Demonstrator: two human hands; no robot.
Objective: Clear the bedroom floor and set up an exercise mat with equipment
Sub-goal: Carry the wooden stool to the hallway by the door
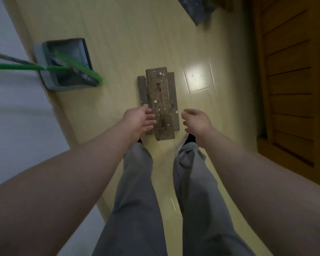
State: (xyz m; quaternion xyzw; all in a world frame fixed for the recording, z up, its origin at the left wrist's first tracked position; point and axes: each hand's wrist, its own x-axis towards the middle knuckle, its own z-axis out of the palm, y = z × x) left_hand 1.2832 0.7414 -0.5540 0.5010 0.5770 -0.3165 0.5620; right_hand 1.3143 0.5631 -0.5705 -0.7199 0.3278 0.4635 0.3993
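Standing in grey trousers (137, 191) on a pale glossy floor (118, 34), looking straight down at a small wooden stool (162, 93) flecked with white spots. Holding both hands out toward it: left hand (139, 120) spread with fingers straight, overlapping the stool's left edge, contact unclear; right hand (196, 121) just beside the right edge, fingers loosely curled, holding nothing. Off to the left, against a white wall (7, 126), a grey dustpan (40, 58) with a green-handled broom (17, 67) resting in it. Far right, a brown panelled door (288, 71); at the top, a dark blue cloth (198, 8); beside the stool, a bright glare (198, 76) on the tiles
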